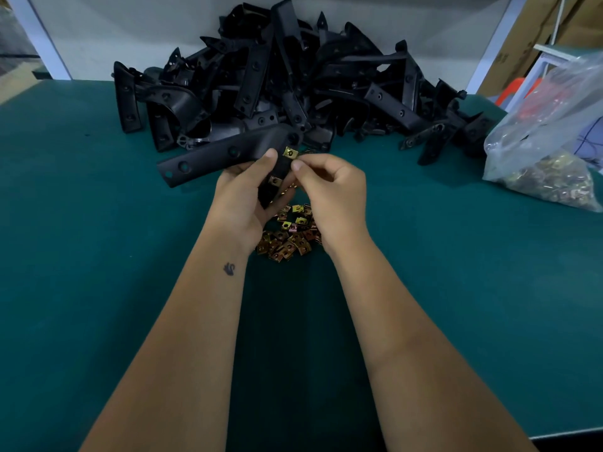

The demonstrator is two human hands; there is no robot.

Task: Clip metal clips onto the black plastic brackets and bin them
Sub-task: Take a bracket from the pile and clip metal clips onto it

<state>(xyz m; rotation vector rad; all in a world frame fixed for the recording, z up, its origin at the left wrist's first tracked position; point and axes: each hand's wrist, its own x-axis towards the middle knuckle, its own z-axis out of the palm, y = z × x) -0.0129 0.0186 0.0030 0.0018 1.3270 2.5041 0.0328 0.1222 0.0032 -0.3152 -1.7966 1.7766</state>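
- Holding the black bracket (225,154), the left hand (243,194) sits at mid-table; its fingers are curled around the bracket's lower leg and its thumb presses just beside the upper clip.
- Long arm of the bracket runs up and to the right from its free end at left; the short leg drops toward the wrists.
- Upper metal clip (290,154) sits at the bend, between the two thumbs; a second clip (275,181) is seated lower on the leg.
- Right hand (329,187) has thumb and forefinger pressed together in a pinch at the clip's right edge, so the seating push likely runs right to left.
- Loose clips (287,233) lie on the table (98,223) under the wrists.
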